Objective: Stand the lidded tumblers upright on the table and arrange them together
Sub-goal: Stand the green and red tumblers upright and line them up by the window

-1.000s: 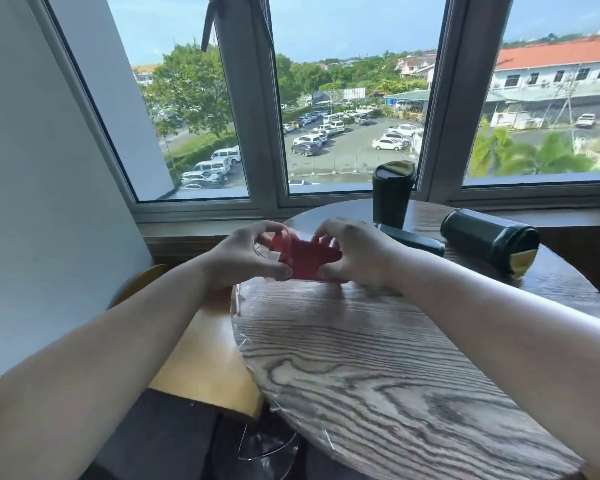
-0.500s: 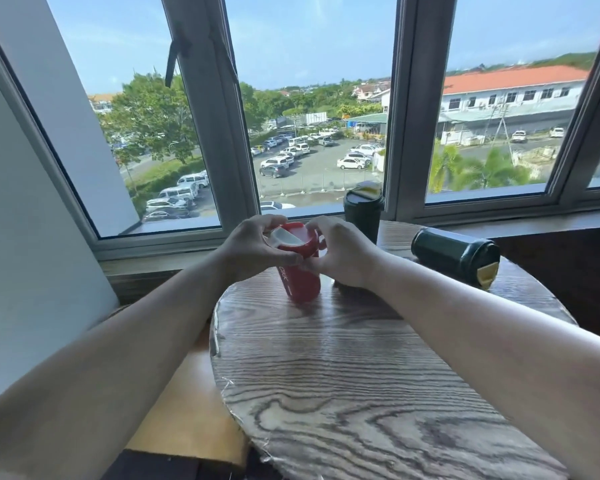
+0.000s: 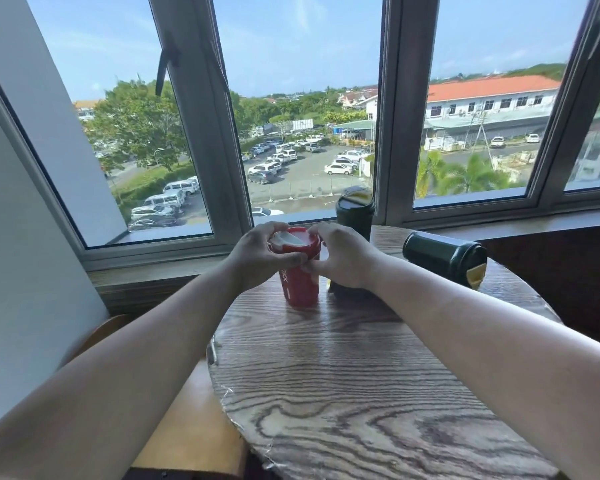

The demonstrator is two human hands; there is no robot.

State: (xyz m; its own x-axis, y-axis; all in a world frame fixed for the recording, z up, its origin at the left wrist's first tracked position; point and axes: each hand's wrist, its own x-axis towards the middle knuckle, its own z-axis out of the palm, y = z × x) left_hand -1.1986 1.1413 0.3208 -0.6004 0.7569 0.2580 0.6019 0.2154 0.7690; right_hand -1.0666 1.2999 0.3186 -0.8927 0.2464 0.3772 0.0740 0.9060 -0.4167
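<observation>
Between both sets of fingers stands the red tumbler, upright on the round wooden table; left hand and right hand clamp its lid rim, likely steadying it beside the upright dark green tumbler.

Right hand hides the lower body of the upright dark tumbler; tabletop is cut off at the bottom edge.

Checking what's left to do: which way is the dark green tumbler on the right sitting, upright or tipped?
Tipped. The dark green tumbler lies on its side on the table, its lid end pointing right.
</observation>
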